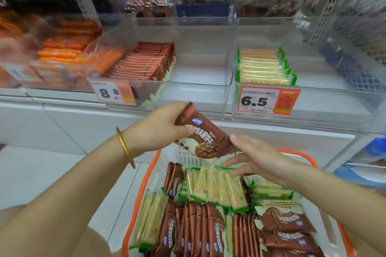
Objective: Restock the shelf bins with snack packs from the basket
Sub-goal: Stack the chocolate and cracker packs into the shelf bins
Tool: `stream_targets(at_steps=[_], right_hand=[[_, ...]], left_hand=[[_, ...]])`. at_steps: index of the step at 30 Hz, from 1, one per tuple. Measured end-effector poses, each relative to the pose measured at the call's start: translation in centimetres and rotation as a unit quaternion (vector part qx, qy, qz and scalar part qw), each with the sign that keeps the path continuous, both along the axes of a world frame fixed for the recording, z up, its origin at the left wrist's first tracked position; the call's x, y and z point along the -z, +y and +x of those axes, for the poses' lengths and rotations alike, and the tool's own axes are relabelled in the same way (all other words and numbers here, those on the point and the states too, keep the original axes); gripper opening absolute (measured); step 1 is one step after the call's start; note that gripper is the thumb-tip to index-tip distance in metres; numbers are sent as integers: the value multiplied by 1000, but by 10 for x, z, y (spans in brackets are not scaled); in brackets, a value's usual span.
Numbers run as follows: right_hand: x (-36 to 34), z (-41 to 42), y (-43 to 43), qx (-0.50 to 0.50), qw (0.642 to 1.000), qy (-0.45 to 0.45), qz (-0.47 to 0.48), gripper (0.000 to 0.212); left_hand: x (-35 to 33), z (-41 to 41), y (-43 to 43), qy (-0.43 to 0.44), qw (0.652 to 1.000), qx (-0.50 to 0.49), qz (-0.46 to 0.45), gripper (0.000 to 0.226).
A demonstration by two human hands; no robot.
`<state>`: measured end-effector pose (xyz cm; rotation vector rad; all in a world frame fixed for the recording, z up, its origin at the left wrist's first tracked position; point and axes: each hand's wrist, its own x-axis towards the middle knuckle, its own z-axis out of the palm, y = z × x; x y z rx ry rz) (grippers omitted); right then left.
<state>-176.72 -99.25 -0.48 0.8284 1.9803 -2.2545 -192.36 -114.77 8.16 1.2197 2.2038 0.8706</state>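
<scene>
- L hand (163,126) has thumb + fingers clamped on the upper end of the glossy brown foil choc-biscuit pack (205,137), which is held just above the far rim of the orange-rimmed white plastic basket (135,200).
- Pack's long axis slants down-right. Its lower end is just beside R hand (259,158); contact unclear.
- R hand's fingers are apart and hold nothing, over green-edged cream cracker packs (219,187) in the basket.
- Clear plastic shelf bin (196,96) w/ row of same brown packs (146,62) is above + beyond the basket. L hand is nearer, so it prob. places.
- Wrapper is flat, slick, crinkly.
</scene>
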Motion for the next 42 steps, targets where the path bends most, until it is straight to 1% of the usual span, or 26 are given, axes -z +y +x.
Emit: stream_targets(at_steps=[1,3,6,7,8,9,10,12,14,16,17,18,19,20,21,22,23,25,26,28,30,31,34,38,40,42], right_hand=[[-6,-3,-4,-4,999,36,5,47],[-18,-11,-10,2,995,99,22,34],[-43,-24,-15,20,984,150,91,14],[-54,-29,-16,26,980,155,118,15],[-66,-35,-17,29,976,157,151,21],[-79,-42,-17,27,968,159,195,27],[-93,-50,-17,19,952,157,260,31],[-126,-68,-17,-8,901,142,411,32],[-161,-92,-15,-31,848,119,515,32],[-185,-120,-9,-62,818,98,563,33],[-191,-136,-4,-78,817,81,565,32],[-193,-153,2,-89,824,59,557,31],[-190,-170,11,-94,828,35,552,31],[-183,-187,23,-86,825,8,558,32],[-173,-204,36,-67,817,-23,572,33],[-161,-221,50,-40,807,-57,586,33],[-149,-235,63,-10,797,-96,596,32],[-123,-258,86,45,777,-161,607,26],[-113,-267,95,64,772,-181,606,24],[-97,-282,109,77,777,-202,592,24],[-89,-293,118,75,779,-217,584,31],[-86,-296,121,74,772,-226,590,36],[-78,-304,125,101,734,-228,631,46],[-64,-311,122,203,728,-169,633,53],[-55,-314,118,244,700,-149,654,50],[-47,-315,115,262,671,-144,678,45]], left_hand=[[-4,-4,-5,-22,1000,-15,13,11],[-9,-11,-12,-65,996,-41,36,11],[-17,-22,-17,-131,986,-61,80,14],[-20,-25,-17,-151,981,-67,98,17],[-23,-29,-17,-171,975,-77,116,19],[-26,-32,-17,-183,970,-85,136,19],[-30,-36,-17,-192,964,-93,159,19],[-40,-44,-15,-204,950,-116,207,16],[-51,-56,-10,-199,938,-147,241,14],[-58,-73,0,-184,927,-183,271,18],[-58,-83,6,-157,923,-204,285,20],[-54,-93,12,-112,922,-225,295,23],[-50,-101,16,-42,922,-250,294,29],[-43,-109,20,46,921,-273,275,38],[-37,-115,23,142,919,-273,246,43],[-31,-119,26,226,916,-251,215,41],[-28,-119,31,285,916,-217,179,35],[-22,-114,43,348,921,-146,96,29],[-20,-111,49,357,924,-122,54,30],[-17,-111,60,357,929,-95,-17,34],[-14,-118,63,349,932,-81,-57,38],[-13,-122,64,350,931,-75,-71,39],[-11,-132,64,343,931,-67,-103,41],[-9,-133,63,322,937,-63,-120,43],[-8,-132,63,323,937,-67,-117,42],[-7,-131,63,324,937,-73,-105,41]])
